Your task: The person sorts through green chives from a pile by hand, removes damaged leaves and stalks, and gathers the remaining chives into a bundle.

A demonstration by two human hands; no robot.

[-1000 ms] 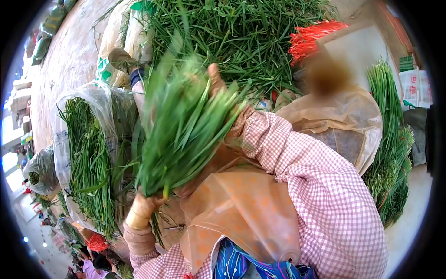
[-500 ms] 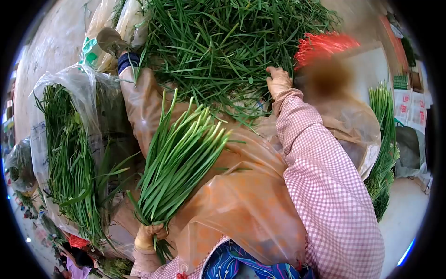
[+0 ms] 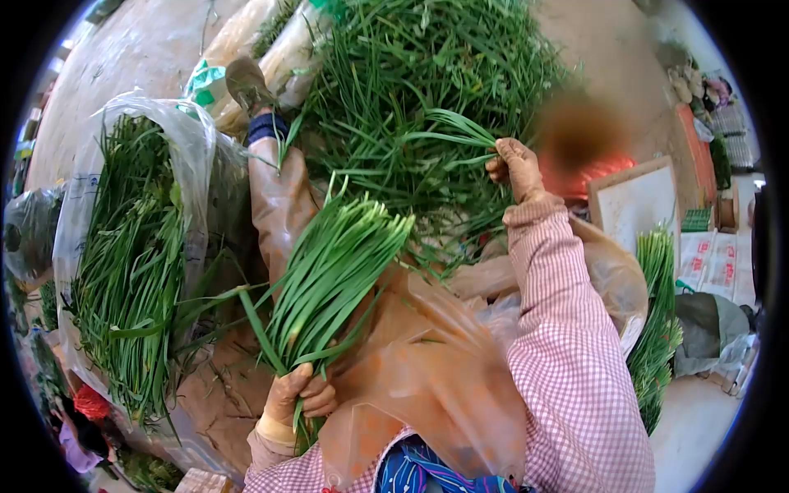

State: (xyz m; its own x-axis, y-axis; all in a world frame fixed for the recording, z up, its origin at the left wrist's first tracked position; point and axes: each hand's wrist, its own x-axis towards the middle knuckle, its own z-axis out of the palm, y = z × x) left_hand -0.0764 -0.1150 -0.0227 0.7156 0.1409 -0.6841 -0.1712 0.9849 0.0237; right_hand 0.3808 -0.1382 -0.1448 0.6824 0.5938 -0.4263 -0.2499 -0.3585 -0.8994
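Observation:
My left hand (image 3: 300, 398) is closed around the lower end of a thick bunch of garlic chives (image 3: 333, 271), whose pale cut ends fan out up and away from me. Out to the right, my right hand (image 3: 518, 167) pinches a few loose garlic chives (image 3: 456, 129) by one end, their green leaves pointing left. Beneath and beyond them spreads a large loose heap of chives (image 3: 411, 66). An orange-tinted plastic apron (image 3: 427, 353) covers my lap and outstretched leg.
At left, a clear plastic bag (image 3: 197, 156) holds more chives. Red ties (image 3: 596, 177) lie right of the heap, partly behind a brown blur, near a white framed board (image 3: 637, 205). Bundled chives (image 3: 653, 329) stand at right. Long plastic-wrapped bundles (image 3: 288, 49) lie beyond my foot.
My right hand has lifted from the heap's edge and now holds a few chives. The left hand with its bunch has risen slightly in view. The view has shifted.

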